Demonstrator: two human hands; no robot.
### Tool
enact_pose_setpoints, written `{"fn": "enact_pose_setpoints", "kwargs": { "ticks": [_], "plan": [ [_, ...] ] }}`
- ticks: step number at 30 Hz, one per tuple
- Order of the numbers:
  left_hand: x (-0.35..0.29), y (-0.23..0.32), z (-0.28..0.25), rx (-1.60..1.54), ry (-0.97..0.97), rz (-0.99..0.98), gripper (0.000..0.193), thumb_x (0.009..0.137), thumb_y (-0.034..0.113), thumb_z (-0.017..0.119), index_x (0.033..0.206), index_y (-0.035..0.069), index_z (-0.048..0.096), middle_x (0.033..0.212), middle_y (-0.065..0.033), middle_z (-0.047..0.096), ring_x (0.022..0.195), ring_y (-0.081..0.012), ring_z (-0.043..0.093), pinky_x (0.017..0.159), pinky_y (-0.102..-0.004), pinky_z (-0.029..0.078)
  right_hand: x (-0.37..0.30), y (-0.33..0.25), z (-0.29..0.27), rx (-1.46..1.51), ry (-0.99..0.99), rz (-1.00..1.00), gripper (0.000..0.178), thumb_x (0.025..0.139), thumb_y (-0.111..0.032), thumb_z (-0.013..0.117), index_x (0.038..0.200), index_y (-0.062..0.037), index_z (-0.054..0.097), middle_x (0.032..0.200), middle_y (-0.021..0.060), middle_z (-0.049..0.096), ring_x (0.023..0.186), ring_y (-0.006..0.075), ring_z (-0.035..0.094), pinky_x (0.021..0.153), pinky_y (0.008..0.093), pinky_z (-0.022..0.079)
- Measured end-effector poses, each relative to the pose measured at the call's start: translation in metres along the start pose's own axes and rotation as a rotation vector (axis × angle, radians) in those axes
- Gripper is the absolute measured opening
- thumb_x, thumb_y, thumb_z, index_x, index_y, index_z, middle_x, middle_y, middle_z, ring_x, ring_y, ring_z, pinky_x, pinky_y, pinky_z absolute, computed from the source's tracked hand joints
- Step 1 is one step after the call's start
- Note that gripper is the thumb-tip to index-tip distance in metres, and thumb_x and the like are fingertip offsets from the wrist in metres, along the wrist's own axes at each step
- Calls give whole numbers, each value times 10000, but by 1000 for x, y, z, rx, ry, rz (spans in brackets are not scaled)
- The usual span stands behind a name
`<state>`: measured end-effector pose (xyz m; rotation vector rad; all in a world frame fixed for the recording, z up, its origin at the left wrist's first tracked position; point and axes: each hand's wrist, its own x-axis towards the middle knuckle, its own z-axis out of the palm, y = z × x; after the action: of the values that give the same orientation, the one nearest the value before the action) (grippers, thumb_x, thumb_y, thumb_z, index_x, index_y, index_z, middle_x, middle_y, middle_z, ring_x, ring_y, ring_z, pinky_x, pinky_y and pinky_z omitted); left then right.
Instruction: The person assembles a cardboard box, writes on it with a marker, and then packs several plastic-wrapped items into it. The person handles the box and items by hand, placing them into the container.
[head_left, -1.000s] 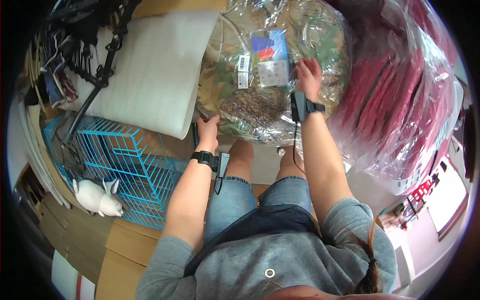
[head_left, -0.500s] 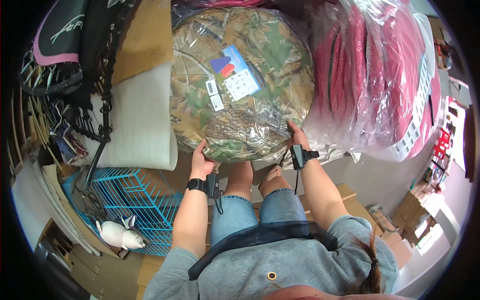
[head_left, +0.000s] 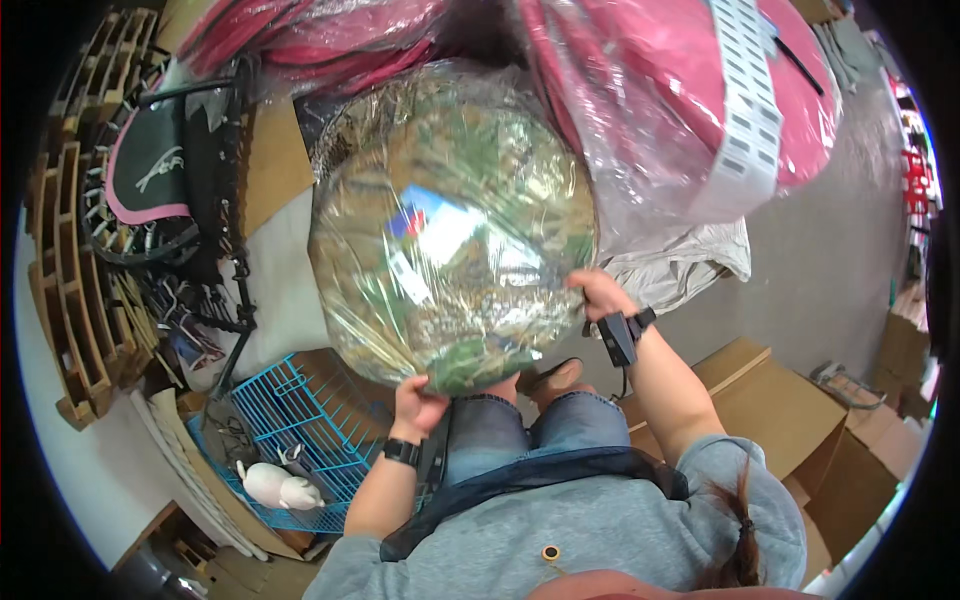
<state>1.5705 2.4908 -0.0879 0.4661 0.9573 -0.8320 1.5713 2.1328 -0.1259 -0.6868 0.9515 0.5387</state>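
A large round camouflage-patterned package (head_left: 470,180) in clear plastic hangs in front of my legs, gripped at its near edge by both hands. Blue and white paper labels lie under its wrap, partly washed out by glare. My left hand (head_left: 418,408) is closed on the lower left rim, thumb on top. On the right rim, my right hand (head_left: 602,294) pinches the plastic edge with the thumb over it. The undersides hide the rest of the fingers. Each wrist carries a black strap and a small dark device.
Pink bundles in clear plastic (head_left: 660,90) rise behind and to the right. A blue wire cage (head_left: 300,410) with a white rabbit figure (head_left: 280,487) stands at lower left. Cardboard boxes (head_left: 770,410) sit at right. Wooden pallets (head_left: 75,280) lean far left, beside metal-framed gear.
The camouflage package has come nearer to me and slightly left, still in both hands. More of the pink bundles behind it shows, and the whole view has shifted.
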Motion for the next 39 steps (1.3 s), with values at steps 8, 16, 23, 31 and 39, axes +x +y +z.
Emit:
{"fn": "enact_pose_setpoints", "kwargs": {
  "ticks": [8,16,23,31,39],
  "plan": [
    [-124,-86,-52,97,-56,-155,488,660,86,481,1114,-86,429,1114,-187,508,1030,-275,491,955,-374,329,-144,118,-41,331,7,51,298,691,-9,502,956,121,470,881,193,552,744,302,568,637,414,476],
    [-218,-158,57,535,-256,-97,533,720,200,501,1193,-15,387,1190,-148,465,1092,-281,445,951,-410,322,-282,151,-94,622,-99,-205,286,736,-60,423,992,65,455,927,187,542,826,282,556,758,381,468],
    [-141,-203,110,1234,-221,-349,442,878,373,370,1149,31,440,1166,-121,486,1077,-264,458,895,-385,358,-392,159,-181,886,87,-576,256,695,-17,439,940,33,496,803,120,567,712,248,578,670,372,493],
    [-118,-148,150,1360,-115,-68,342,868,285,421,1114,52,466,1065,-99,550,992,-231,509,829,-357,393,-545,148,-214,719,855,-1040,56,631,-23,535,685,-17,523,609,16,479,506,137,467,418,314,353],
    [-47,-110,221,1419,-209,-167,188,858,290,440,939,160,548,912,16,595,848,-144,555,737,-324,425,-704,239,-273,1068,882,-1634,384,681,-85,475,1035,60,443,892,157,564,761,286,582,733,385,481]
  ]
}}
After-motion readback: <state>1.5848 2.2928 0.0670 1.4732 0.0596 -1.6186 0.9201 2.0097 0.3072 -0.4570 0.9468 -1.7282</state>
